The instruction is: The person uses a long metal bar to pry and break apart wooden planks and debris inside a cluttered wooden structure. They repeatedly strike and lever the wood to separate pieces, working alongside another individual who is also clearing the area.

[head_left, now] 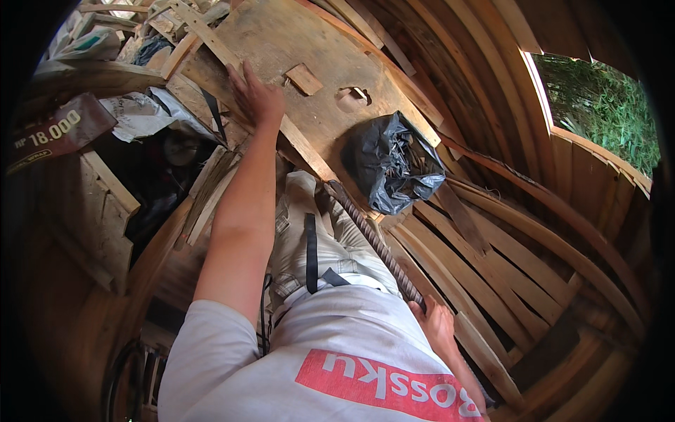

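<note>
Gripping ribbed rod (373, 237) within right fingers (422, 309); left fingers (241, 83) spread on wooden strip (305, 150).

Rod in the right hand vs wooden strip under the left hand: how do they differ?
Surface: the rod is dark brown and ridged; the strip is paler and plain-faced.
Shape: the rod looks round, the strip flat.
Hold: the right hand grips the rod near its lower end; the left hand lies open over the strip.
Shared: both are long, narrow and slant from upper left to lower right.
</note>
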`<state>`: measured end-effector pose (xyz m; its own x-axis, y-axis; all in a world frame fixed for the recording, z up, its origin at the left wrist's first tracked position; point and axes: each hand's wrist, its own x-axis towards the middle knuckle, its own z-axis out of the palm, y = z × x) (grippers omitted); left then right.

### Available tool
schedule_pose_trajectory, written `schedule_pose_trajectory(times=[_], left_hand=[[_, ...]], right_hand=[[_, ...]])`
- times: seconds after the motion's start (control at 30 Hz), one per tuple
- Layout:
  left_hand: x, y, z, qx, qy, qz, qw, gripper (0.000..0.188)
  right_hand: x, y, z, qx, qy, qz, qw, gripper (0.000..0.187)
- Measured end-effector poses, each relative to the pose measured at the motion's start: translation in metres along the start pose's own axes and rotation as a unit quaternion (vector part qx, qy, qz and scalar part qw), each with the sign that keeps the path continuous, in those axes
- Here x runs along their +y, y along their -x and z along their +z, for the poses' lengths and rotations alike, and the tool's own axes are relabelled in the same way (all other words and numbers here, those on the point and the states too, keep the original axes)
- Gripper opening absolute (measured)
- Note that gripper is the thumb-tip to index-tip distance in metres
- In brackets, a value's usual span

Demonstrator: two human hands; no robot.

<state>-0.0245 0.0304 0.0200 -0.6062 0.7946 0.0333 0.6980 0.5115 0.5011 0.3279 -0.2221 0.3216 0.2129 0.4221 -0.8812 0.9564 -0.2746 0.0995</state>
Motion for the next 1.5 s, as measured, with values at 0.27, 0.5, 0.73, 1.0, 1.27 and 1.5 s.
schedule_pose_trajectory(times=[0.27,0.5,0.73,1.0,1.27,1.5], left_hand=[[0.005,0.001,-0.002,-0.02,-0.039,-0.029,0.999,0.064],[-0.002,0.0,0.004,-0.017,-0.075,-0.026,0.997,0.057],[-0.009,0.002,0.012,-0.002,-0.067,-0.002,0.998,0.049],[0.008,0.001,-0.001,-0.031,-0.094,-0.057,0.993,0.047],[-0.005,-0.001,0.005,-0.032,-0.094,-0.034,0.994,0.046],[0.002,-0.002,0.003,-0.039,-0.107,-0.042,0.993,0.045]], right_hand=[[0.005,0.005,0.023,-0.013,-0.027,0.022,0.999,0.043],[0.018,-0.002,0.05,0.016,-0.055,0.009,0.998,0.042],[0.011,0.01,0.059,0.034,-0.086,0.019,0.996,0.043],[0.008,0.008,0.065,0.044,-0.106,0.015,0.993,0.043],[0.008,0.006,0.048,0.034,-0.092,0.01,0.995,0.044],[0.011,-0.002,0.032,0.001,-0.083,0.012,0.996,0.044]])
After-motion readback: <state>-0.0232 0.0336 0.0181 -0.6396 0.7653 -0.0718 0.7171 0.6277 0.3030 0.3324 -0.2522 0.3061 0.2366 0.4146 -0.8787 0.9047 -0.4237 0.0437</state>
